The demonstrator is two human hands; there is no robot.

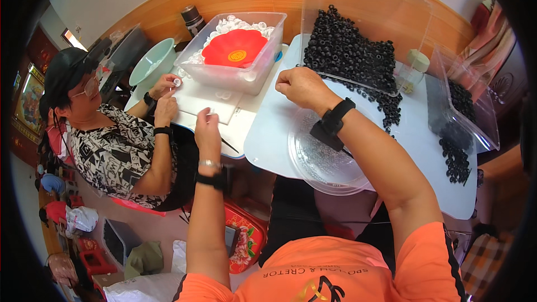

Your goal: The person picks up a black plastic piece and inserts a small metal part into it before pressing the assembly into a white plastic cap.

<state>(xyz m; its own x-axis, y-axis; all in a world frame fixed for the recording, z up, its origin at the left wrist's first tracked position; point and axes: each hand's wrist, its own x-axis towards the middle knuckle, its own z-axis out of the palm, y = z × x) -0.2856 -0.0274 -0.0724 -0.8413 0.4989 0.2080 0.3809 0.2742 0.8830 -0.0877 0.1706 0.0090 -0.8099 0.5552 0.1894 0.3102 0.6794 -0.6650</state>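
Note:
My left hand (208,135) is raised beside the white board (212,100), its fingertips drawn together around something too small to make out. Bent into a closed grip, my right hand (304,87) hovers over the pale blue tabletop (268,140); whatever it holds is hidden. Below the right wrist lies a round clear plastic tray (305,151) with small droplet-like specks. Small black rings (352,50) fill a tipped clear bin (380,81) and spill onto the tabletop. A translucent tub (246,78) of white rings (229,24) carries a red flower-shaped dish (232,47).
A co-worker (112,134) at the left holds a white ring (177,82). A green basin (154,61) and a dark flask (192,19) stand behind. To the right are a lidded jar (414,70) and another clear bin (467,109) spilling black rings.

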